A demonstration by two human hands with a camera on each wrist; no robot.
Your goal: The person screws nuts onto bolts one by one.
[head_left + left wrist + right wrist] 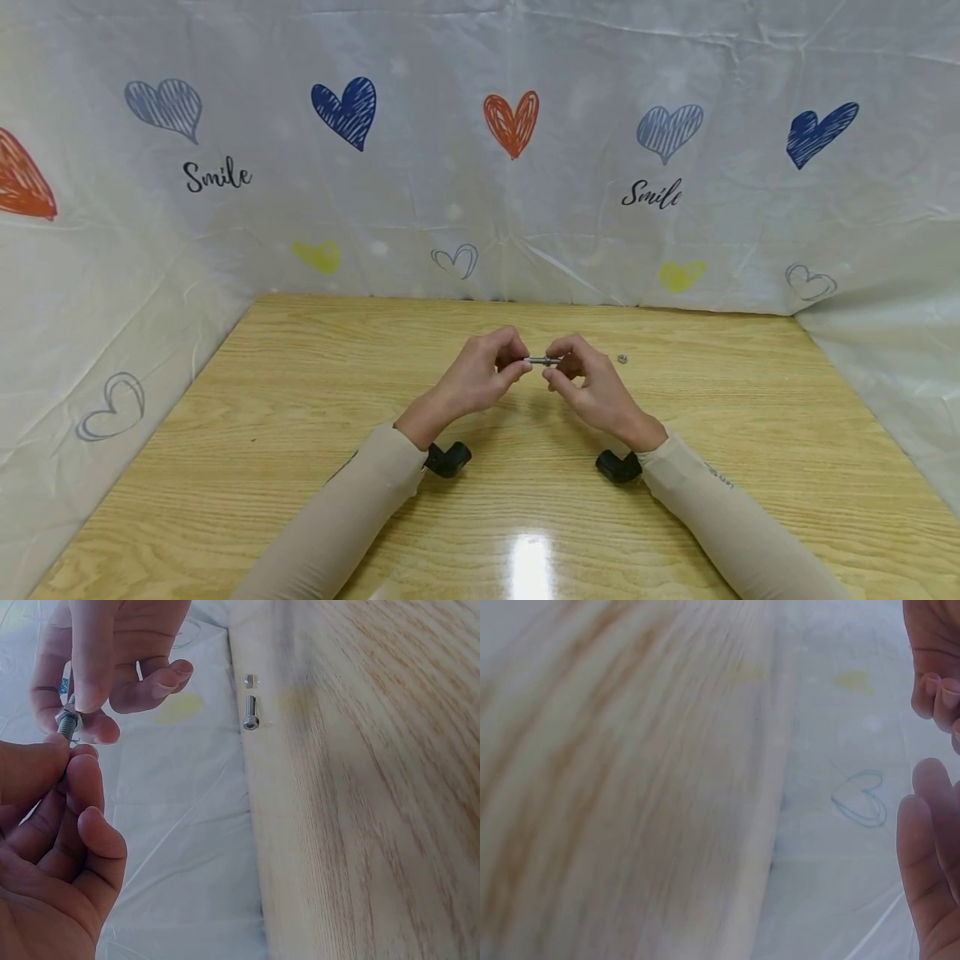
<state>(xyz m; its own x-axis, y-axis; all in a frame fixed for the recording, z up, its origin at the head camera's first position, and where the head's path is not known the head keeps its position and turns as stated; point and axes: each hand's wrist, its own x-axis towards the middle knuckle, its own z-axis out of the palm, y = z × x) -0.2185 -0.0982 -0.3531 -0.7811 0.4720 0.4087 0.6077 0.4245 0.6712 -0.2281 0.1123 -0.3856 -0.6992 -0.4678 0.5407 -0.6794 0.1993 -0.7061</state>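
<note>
Near the far part of the table, my left hand (480, 371) pinches a metal bolt (536, 361) between thumb and forefinger, holding it roughly level. A hex nut (68, 717) sits on the bolt's thread, and some shank shows beyond it. My right hand (592, 383) has its thumb and forefinger around that nut, the fingertips close on either side; its other fingers curve loosely. In the left wrist view the bolt's other end is hidden within the left fingers (82, 780). The right wrist view catches only parts of both hands, without the bolt.
On the wooden table (300, 392), beyond my right hand, lies a loose nut (622, 358). Beside it in the left wrist view is a socket-head bolt (251, 712). A white cloth (420, 200) printed with hearts hangs along the back and sides.
</note>
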